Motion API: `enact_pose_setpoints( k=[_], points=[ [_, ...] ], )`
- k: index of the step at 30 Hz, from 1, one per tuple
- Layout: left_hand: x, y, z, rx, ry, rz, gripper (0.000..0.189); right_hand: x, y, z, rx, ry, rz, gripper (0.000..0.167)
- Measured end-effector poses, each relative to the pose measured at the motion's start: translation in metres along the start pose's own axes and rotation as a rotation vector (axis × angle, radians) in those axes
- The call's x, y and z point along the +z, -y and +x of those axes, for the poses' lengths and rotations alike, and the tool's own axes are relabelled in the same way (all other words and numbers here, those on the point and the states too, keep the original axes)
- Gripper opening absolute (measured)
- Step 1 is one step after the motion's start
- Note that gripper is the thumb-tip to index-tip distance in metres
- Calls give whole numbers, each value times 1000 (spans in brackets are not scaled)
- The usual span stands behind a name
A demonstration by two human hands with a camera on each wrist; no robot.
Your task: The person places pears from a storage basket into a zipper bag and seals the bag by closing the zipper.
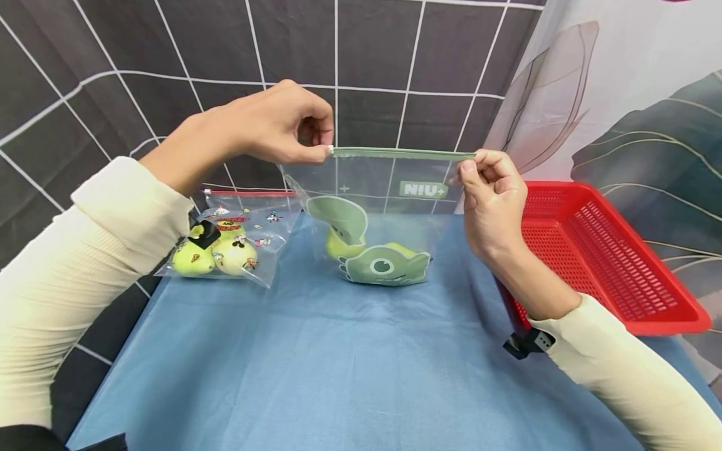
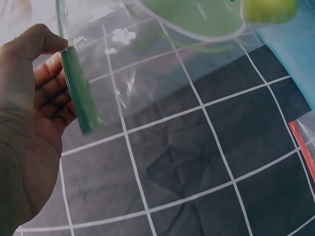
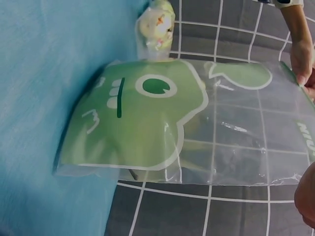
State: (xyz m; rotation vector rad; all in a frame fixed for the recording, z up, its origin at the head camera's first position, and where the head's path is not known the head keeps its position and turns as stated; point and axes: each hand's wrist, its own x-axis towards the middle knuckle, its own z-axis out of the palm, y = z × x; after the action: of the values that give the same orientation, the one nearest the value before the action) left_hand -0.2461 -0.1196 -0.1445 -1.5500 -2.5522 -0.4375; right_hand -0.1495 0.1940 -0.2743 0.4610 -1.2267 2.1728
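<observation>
A clear zip bag (image 1: 372,175) with a green dinosaur print and a green zip strip stands upright on the cloth. Yellow-green fruit, apparently pears (image 1: 336,247), lies in its bottom, partly hidden by the print. My left hand (image 1: 282,125) pinches the zip strip (image 2: 78,93) with thumb and finger, at a small white piece near the bag's left end. At the top right corner, my right hand (image 1: 492,203) pinches the bag's edge. Left of it, a second zip bag (image 1: 267,241) with a red strip holds several similar fruits (image 1: 193,258).
A red plastic basket (image 1: 592,257) stands at the right, beside my right forearm. Blue cloth (image 1: 338,369) covers the table. Behind hangs a dark curtain (image 1: 372,37) with white grid lines, and a pale patterned curtain (image 1: 637,81) at the right.
</observation>
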Motion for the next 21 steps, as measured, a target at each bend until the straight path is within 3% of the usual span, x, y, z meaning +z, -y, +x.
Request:
enact_pose_setpoints(
  k=[14,21],
  points=[
    [-9,5,-42,-38,-65,1,8,-6,14,-9,18,25,70,16],
    [-16,1,-63,-6,-105,-8,13,-9,22,-15,43,34,73,10]
  ],
)
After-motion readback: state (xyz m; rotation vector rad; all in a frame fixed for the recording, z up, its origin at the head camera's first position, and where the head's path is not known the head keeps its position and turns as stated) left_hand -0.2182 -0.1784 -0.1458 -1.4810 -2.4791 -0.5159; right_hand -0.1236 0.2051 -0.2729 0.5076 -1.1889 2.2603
